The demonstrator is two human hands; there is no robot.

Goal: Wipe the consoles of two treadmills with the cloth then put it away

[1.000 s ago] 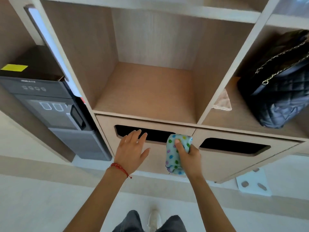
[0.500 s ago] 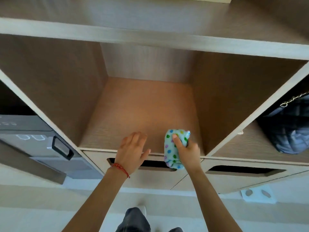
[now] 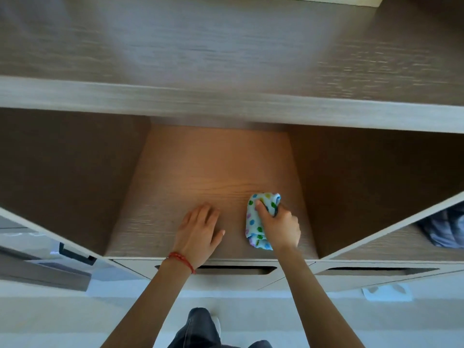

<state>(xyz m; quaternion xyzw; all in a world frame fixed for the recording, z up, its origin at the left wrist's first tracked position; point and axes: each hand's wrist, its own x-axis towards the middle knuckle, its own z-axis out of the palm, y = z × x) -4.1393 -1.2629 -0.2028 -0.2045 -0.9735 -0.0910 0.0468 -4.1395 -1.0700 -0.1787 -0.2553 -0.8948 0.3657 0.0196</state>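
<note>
Both hands have advanced from the drawer front into the open shelf compartment [image 3: 200, 172]. Right hand [image 3: 278, 224], grip clenched on the dotted cloth [image 3: 258, 219], at 3 o'clock of the left hand [image 3: 198, 229], which is flat, released.

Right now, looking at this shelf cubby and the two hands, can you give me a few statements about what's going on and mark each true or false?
1. The right hand holds the spotted cloth. True.
2. The cloth is already let go and lying alone at the back of the cubby. False: the fingers are closed around it, near the front edge.
3. The left hand is over the cubby floor, fingers spread, holding nothing. True.
4. The left wrist is bare. False: it wears a red bracelet.
5. The drawer under the cubby is pulled wide open. False: it appears shut.
</note>
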